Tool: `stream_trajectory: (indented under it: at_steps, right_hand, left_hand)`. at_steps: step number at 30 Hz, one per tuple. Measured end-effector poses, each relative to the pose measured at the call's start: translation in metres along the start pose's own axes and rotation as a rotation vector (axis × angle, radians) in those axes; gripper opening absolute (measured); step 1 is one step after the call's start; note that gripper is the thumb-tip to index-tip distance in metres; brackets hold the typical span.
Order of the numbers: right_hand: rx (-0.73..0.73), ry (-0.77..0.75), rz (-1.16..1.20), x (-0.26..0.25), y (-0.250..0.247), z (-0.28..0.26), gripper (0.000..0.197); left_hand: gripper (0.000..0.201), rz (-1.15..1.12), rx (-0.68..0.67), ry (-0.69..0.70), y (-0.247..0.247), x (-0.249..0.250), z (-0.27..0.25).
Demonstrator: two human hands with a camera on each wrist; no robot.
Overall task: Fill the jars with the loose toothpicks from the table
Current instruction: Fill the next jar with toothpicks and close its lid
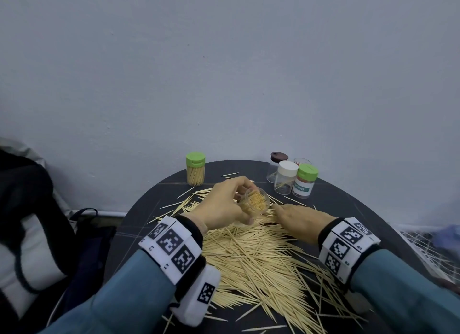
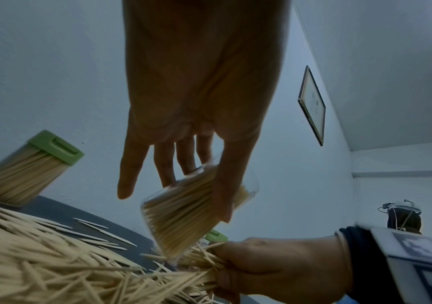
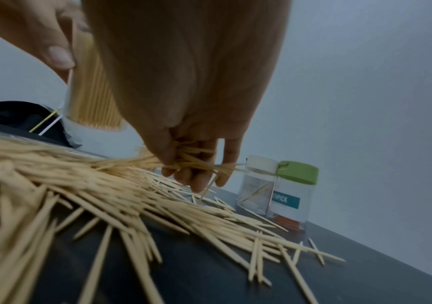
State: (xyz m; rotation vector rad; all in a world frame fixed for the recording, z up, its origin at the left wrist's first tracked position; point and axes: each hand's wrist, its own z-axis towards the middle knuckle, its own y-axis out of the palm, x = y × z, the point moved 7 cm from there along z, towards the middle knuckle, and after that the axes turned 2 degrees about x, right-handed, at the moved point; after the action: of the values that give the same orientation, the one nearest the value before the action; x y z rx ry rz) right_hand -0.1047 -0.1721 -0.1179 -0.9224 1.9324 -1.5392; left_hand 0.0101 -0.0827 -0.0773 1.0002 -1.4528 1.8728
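An open clear jar (image 1: 254,202), packed with toothpicks, is gripped by the left hand (image 1: 221,204) above the dark table (image 1: 361,209), its long axis tilted, mouth up toward the camera. A bunch from the loose toothpicks (image 1: 256,259) is pinched by the right hand (image 1: 302,221).

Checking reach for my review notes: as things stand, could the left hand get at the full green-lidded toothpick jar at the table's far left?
Probably not yet: the left hand grips an open clear jar. The path to the full green-lidded jar looks clear.
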Motion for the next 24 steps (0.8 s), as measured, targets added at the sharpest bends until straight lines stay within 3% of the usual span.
stream_trajectory:
  at_steps: [12, 18, 24]
  right_hand:
    - [-0.066, -0.032, 0.148, -0.004, -0.001, -0.004, 0.003]
    - [-0.057, -0.032, 0.392, -0.003, -0.006, -0.009, 0.03]
    - [-0.025, -0.018, 0.934, 0.002, -0.012, -0.011, 0.022]
  left_hand:
    - [0.049, -0.109, 0.067, -0.079, -0.005, -0.007, -0.001]
    - [0.05, -0.083, 0.067, -0.095, -0.005, -0.008, -0.001]
    - [0.043, -0.085, -0.047, -0.113, 0.005, -0.011, -0.001]
